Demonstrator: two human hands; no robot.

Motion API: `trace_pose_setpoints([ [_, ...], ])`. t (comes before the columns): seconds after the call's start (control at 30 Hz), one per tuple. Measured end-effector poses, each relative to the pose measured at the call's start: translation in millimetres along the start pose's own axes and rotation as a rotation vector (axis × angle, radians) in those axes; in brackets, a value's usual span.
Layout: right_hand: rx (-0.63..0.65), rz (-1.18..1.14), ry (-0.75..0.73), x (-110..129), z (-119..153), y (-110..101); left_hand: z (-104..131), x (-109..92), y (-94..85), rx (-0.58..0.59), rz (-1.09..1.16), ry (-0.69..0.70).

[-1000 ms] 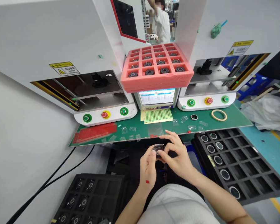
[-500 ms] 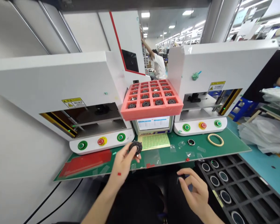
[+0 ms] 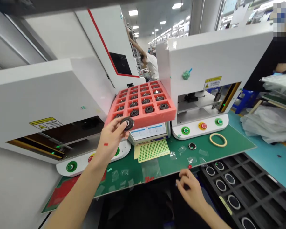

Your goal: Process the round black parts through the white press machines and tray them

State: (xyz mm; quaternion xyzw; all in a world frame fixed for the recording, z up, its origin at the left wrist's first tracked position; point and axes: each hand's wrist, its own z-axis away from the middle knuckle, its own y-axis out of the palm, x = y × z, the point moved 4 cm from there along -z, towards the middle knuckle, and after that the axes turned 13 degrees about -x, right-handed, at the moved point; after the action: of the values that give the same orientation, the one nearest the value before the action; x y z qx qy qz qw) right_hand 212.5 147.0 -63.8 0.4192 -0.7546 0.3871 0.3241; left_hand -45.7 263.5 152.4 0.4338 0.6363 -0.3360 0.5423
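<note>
My left hand (image 3: 112,135) pinches a round black part (image 3: 127,123) with a ring-shaped centre, held up at the front left corner of a pink foam tray (image 3: 154,118). Several similar black round parts (image 3: 149,109) sit in that tray's square pockets. A small red sticker (image 3: 106,144) clings to the back of my left wrist. My right hand (image 3: 189,189) hovers at the bench's front edge, fingers curled and thumb near the fingertips; whatever it may hold is too small to make out. On the green bench (image 3: 131,171) lies a black ring-shaped part (image 3: 192,146).
White press machines (image 3: 205,63) with buttons flank the tray, and a small screen (image 3: 149,131) stands below it. A sheet of green dots (image 3: 153,151), clear film scraps and a tape ring (image 3: 218,140) lie on the bench. At right is a black compartment tray (image 3: 255,192) holding round parts.
My left hand has moved up and left with the black round part, from above the bench to the pink tray's front corner. My right hand has shifted slightly. The view has turned right.
</note>
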Motion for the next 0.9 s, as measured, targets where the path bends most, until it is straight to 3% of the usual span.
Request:
trace_pose_setpoints([
  [0.13,0.084,0.032,0.244,-40,-24,27,60,45,-39.1,0.048,-0.077,-0.243],
  [0.3,0.216,0.076,0.334,-60,-31,67,121,91,-88.4,0.004,-0.176,-0.447],
  [0.4,0.278,0.184,0.334,-60,-30,79,141,106,-109.3,-0.035,-0.193,-0.488],
  [0.5,0.292,0.299,0.311,-58,-31,79,146,123,-118.8,-0.012,-0.232,-0.448],
  [0.63,0.225,0.411,0.255,-62,-45,55,129,161,-103.3,0.040,-0.372,-0.276],
  [0.8,0.063,0.606,0.265,-95,-94,0,89,224,-53.0,0.048,-0.479,-0.246],
  [0.9,0.029,0.690,0.288,-112,-116,-17,68,245,-21.8,0.074,-0.569,-0.223],
])
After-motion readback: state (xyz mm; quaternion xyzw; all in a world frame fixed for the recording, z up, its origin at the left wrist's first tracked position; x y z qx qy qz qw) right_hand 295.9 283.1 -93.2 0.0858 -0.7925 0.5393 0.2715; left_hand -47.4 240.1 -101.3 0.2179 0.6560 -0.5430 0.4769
